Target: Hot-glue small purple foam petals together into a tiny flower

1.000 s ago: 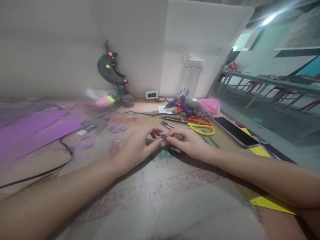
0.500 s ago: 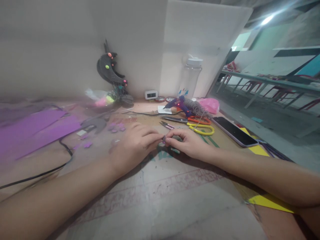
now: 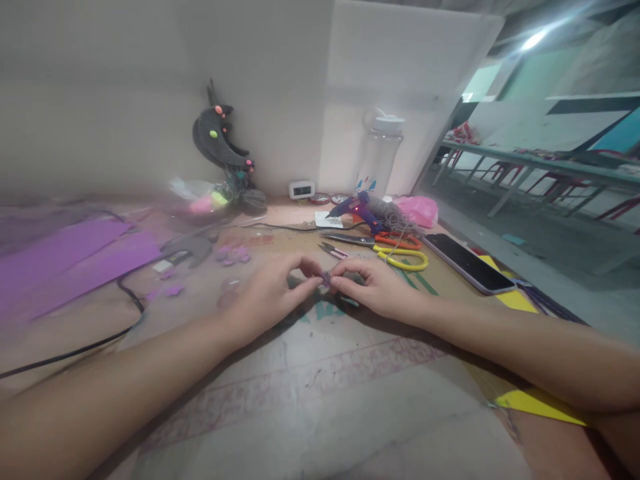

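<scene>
A small purple piece [image 3: 327, 279], perhaps a felt flower, is pinched between both hands over the middle of the table; its exact shape is too small to make out. My left hand [image 3: 275, 288] grips its left side with thumb and fingertips. From the right, my right hand [image 3: 373, 283] holds the other side between thumb and forefinger. Just beyond the fingers lie small pointed snips [image 3: 333, 250] and scissors [image 3: 400, 256] with yellow and orange handles. Purple flower cut-outs [image 3: 233, 255] rest beyond my left hand.
Purple sheets [image 3: 75, 260] and a black cable [image 3: 135, 303] lie at left. Behind stand a glue gun [image 3: 367, 212] with its red light on, grey yarn [image 3: 397, 219], a clear bottle [image 3: 380, 157] and a small white clock [image 3: 302, 190]. A phone [image 3: 467, 262] lies at right.
My left hand has turned and its fingers have curled, so the thumb and forefinger now show a gap above the purple piece. My right hand has hardly moved.
</scene>
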`<state>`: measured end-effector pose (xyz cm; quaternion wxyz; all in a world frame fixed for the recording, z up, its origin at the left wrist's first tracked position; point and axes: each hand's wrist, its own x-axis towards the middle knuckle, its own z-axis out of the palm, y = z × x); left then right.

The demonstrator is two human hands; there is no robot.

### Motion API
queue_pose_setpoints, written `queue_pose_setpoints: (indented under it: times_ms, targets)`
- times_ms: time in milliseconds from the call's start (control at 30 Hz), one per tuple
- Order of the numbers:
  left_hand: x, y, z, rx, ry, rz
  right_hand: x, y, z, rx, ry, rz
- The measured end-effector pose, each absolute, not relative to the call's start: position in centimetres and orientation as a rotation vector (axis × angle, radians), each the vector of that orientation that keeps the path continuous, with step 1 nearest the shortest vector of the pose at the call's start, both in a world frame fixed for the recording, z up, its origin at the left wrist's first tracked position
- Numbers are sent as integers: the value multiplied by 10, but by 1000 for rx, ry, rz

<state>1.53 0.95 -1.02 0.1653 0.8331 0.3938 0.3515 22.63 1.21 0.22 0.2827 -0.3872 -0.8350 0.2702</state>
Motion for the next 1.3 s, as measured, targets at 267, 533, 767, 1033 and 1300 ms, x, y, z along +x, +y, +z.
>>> queue_pose_setpoints:
  times_ms: [267, 533, 767, 1033, 1300]
  targets:
    - [18, 9, -2, 2212, 1136, 910, 226, 12, 1, -982, -2297, 574]
    - [19, 10, -3, 2210, 1117, 863, 225, 11, 0, -975, -2328, 545]
    - [18, 10, -6, 2255, 1107, 798, 225, 11, -1, -887, -2383, 489]
    - [19, 7, -3, 2291, 1076, 851, 225, 11, 0, -942, -2357, 506]
    - [19, 10, -6, 2275, 1115, 852, 225, 11, 0, -945, -2367, 507]
